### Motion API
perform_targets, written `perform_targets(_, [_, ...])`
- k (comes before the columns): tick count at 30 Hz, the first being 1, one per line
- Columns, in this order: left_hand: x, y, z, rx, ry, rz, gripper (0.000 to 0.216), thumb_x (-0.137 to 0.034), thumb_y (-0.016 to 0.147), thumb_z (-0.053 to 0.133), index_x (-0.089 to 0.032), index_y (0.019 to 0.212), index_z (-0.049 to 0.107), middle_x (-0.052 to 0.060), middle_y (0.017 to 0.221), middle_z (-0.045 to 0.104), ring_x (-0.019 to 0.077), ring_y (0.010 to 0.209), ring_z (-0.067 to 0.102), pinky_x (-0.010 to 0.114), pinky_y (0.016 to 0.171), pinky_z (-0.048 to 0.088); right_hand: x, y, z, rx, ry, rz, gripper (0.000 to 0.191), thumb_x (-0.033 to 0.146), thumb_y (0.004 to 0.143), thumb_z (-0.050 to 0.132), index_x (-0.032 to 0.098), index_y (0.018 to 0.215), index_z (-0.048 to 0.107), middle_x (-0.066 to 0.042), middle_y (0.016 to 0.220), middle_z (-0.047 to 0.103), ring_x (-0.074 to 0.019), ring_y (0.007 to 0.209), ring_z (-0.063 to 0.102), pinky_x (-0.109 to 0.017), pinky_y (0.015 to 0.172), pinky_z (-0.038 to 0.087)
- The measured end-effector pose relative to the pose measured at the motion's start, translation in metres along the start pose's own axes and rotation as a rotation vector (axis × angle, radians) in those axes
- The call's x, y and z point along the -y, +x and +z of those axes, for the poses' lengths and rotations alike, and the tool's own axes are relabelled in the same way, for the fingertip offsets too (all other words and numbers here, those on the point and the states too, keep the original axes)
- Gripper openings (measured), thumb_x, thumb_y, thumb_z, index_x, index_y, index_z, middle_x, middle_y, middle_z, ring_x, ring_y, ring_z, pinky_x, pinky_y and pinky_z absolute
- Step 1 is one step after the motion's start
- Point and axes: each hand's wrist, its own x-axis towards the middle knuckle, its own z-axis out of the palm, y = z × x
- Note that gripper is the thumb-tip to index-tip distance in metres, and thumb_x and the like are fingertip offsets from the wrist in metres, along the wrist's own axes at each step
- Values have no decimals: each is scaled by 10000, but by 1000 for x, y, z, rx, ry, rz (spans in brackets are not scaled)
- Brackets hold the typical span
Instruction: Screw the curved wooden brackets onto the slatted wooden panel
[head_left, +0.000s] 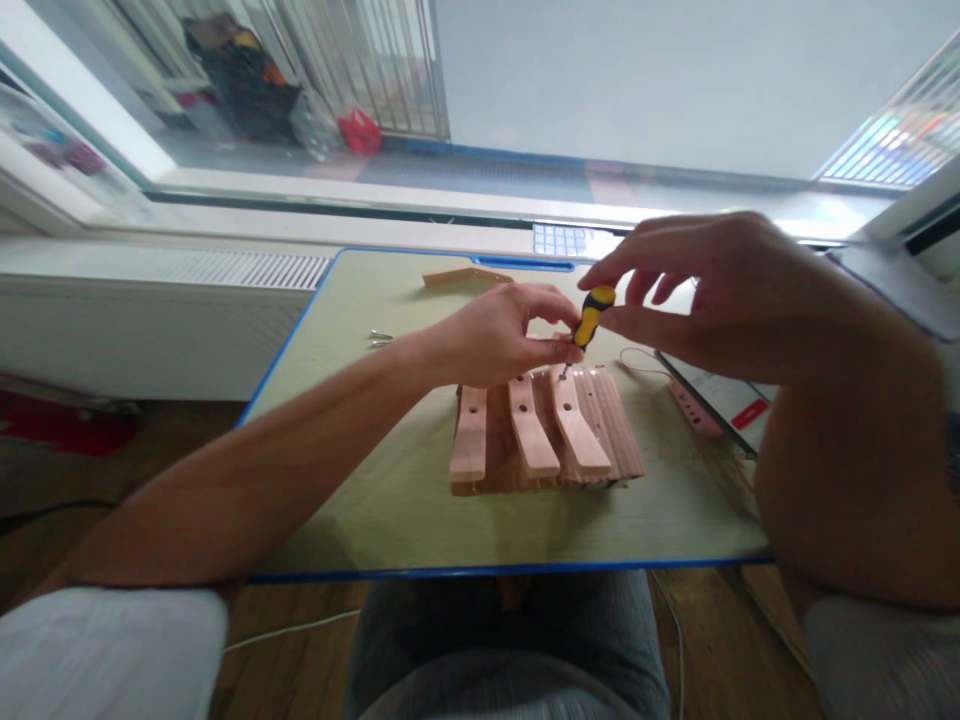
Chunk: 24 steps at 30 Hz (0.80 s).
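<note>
A small yellow and black screwdriver [589, 320] stands tilted, its tip down at a screw [563, 377] in the rightmost of three bent wooden pieces [583, 442]. My left hand [499, 335] pinches the lower end of the handle between thumb and fingers. At the top of the handle, the thumb and index finger of my right hand [697, 280] close around it, the other fingers lifted. The bent pieces, each with a dark hole, lie across a brown grooved wooden board [616, 425]. My left hand hides part of their far ends.
Another bent wooden piece [454, 277] lies at the back of the blue-edged table [360, 510]. Several loose screws [381, 339] are left of my left hand. On the right are a pink power strip [694, 405] with a cord and a dark-edged flat object [720, 390]. A window stands behind.
</note>
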Motion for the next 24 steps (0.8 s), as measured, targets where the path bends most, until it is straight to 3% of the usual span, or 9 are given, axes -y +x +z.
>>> perform_targets(8, [-1,0,-4,61,35,-9,252,-399,958,783,-212,1107,861,74,1185,824,226,1079,746,362,958,549,2,-1,0,-12,-82,82,84,350,911,775,292,885,829,-20,802,791,-229,703,707,-384,635,495])
perform_targets(15, [-3,1,-4,51,58,-31,303,-482,934,826,-207,1062,822,50,1081,807,210,996,719,334,888,532,5,5,5,-39,-170,115,322,467,906,832,257,727,667,-18,710,690,-186,634,566,-380,597,379])
perform_targets(20, [-3,-1,-1,3,42,-19,228,-405,940,832,-197,1022,788,28,994,794,191,942,698,322,900,531,-1,7,13,-65,-193,104,343,544,929,812,258,769,710,7,654,621,-160,616,501,-350,589,335])
perform_targets(24, [-3,-1,0,-8,14,-11,189,-370,928,839,-197,990,793,20,1004,806,182,950,697,315,913,528,-2,6,10,-68,-182,119,367,551,901,845,244,762,701,9,681,653,-161,616,541,-358,590,347])
